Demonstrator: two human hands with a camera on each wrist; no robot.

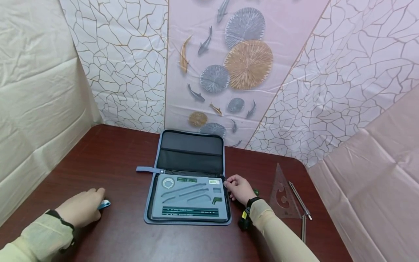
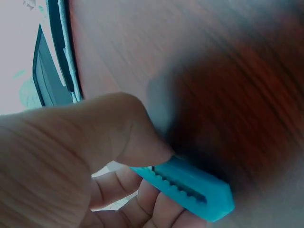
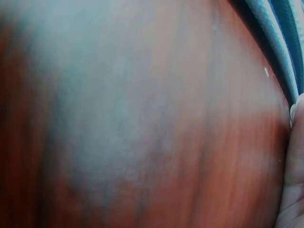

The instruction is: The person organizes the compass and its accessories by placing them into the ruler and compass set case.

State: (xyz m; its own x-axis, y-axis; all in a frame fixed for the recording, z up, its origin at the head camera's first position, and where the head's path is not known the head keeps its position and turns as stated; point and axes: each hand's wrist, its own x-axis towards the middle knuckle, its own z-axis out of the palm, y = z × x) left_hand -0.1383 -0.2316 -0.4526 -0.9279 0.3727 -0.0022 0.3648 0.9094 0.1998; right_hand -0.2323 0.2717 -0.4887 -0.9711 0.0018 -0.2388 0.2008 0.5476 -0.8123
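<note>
- The dark red-brown desk is spread beneath both hands' fingers.
- The grey-blue zip case is laid open between the left and right fingers; its pocketed lid is turned back, away from them.
- The near half of the case is filled by a grey moulded insert, just left of the right fingers, with long hollows shaped in it.
- The right edge of the case is pinched between the closed thumb and index finger of the right hand, near the hinge; the exact part held cannot be made out.
- A turquoise cutter is gripped between the thumb and curled fingers of the left hand, low over the desk and well left of the case.
- The clear set square is placed right of the right fingers; the right wrist stands between it and the case.
- Dark green pencils are lined along the insert's near edge, left of the right fingers.
- A metal compass is laid beyond the set square, farther right of those fingers.
- A blue strap is extended from the case, towards the left fingers' side.
- A white ring is seated in the insert's far left corner.
- A white-and-green block is seated just beside the right fingers.
</note>
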